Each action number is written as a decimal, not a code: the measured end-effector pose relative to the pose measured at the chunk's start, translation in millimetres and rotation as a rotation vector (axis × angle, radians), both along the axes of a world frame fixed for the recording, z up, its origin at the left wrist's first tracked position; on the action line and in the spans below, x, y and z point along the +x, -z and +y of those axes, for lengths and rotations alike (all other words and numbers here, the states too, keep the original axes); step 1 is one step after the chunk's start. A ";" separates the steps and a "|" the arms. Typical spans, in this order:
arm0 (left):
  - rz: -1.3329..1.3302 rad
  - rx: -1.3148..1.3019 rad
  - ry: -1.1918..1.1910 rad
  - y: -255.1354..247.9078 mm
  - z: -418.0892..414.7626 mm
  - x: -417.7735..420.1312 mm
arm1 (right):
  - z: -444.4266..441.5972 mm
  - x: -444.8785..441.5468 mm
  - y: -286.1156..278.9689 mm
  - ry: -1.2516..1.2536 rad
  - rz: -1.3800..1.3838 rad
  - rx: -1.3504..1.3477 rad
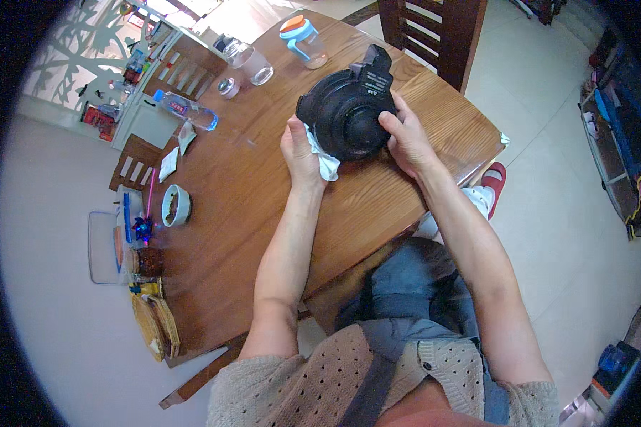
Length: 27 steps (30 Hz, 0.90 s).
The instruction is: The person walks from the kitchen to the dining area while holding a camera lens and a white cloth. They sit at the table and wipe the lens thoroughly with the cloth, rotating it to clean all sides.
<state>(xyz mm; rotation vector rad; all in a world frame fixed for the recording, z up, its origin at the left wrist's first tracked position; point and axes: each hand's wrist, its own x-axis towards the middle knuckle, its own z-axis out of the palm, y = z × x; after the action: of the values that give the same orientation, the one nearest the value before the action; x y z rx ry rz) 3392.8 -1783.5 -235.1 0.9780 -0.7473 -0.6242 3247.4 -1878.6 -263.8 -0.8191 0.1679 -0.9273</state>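
Above the wooden dining table (pixel 245 197), a round black plastic appliance part (pixel 342 101) is held up between both hands. Concentric steps run around its domed middle, and a block with pale writing juts from its upper right rim. My left hand (pixel 302 155) supports the lower left rim, with a white cloth or tissue (pixel 327 164) bunched between palm and part. On the opposite side, my right hand (pixel 409 137) grips the rim below the block, thumb on the near face. The fingers behind the part are mostly hidden.
A plastic bottle (pixel 187 110), small jar (pixel 228 88), glass jar (pixel 251 63) and blue-handled cup (pixel 305 45) stand or lie toward the far side. Along the left edge are a white bowl (pixel 176 205), pinwheel (pixel 143 229) and woven mats (pixel 157 325). A chair (pixel 448 37) adjoins the far right edge.
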 end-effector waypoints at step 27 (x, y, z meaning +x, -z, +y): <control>-1.111 -0.043 -0.358 -73.8 -34.4 14.6 | 11.0 -6.9 -2.1 -0.059 0.228 -0.245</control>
<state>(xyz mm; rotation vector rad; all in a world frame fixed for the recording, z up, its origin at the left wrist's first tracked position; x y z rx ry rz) 3407.4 -1817.9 -161.3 1.3657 -1.4899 0.3204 3240.5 -1867.6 -261.7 -1.1518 0.2292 -0.8066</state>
